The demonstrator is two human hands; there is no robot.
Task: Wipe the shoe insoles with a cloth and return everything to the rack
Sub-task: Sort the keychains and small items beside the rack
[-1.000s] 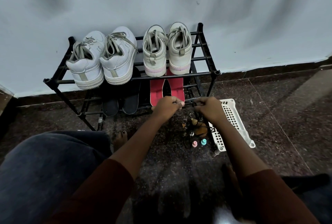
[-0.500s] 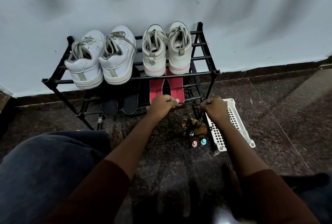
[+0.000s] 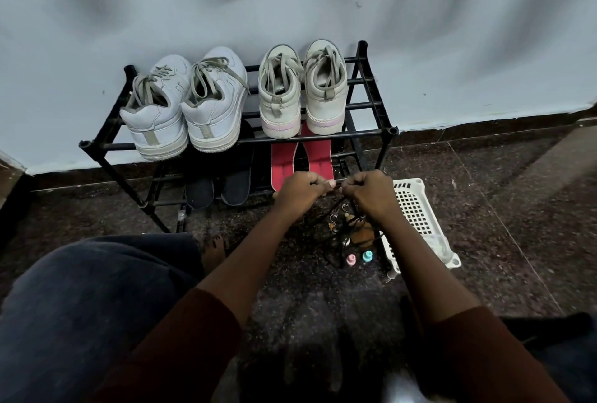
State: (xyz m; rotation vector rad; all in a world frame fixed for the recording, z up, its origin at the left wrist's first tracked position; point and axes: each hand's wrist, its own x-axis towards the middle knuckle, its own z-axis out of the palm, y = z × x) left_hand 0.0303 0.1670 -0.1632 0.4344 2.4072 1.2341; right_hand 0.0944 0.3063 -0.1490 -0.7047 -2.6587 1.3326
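Note:
My left hand (image 3: pixel 298 189) and my right hand (image 3: pixel 371 192) are fisted close together in front of the black rack's (image 3: pixel 392 130) lower shelf, pinching a thin dark cord (image 3: pixel 336 183) between them. From it, dark strands hang down to a tangle of key rings and charms (image 3: pixel 352 228) on the floor. Two red insoles (image 3: pixel 281 163) lie on the lower shelf just behind my left hand, and two black insoles (image 3: pixel 237 182) lie to their left. On the top shelf stand a white pair of sneakers (image 3: pixel 155 124) and a cream pair (image 3: pixel 324 92), heels toward me.
A white perforated plastic basket (image 3: pixel 416 208) lies on the speckled floor right of my right hand. A pink cap (image 3: pixel 350 259) and a teal cap (image 3: pixel 367 255) sit beside it. My knee in dark trousers (image 3: pixel 80 305) fills the lower left. The wall (image 3: pixel 452 30) backs the rack.
My hands spread slightly apart half a second ago and have now drawn close together again, the left moving right and the right moving left. Shoes and insoles have not moved.

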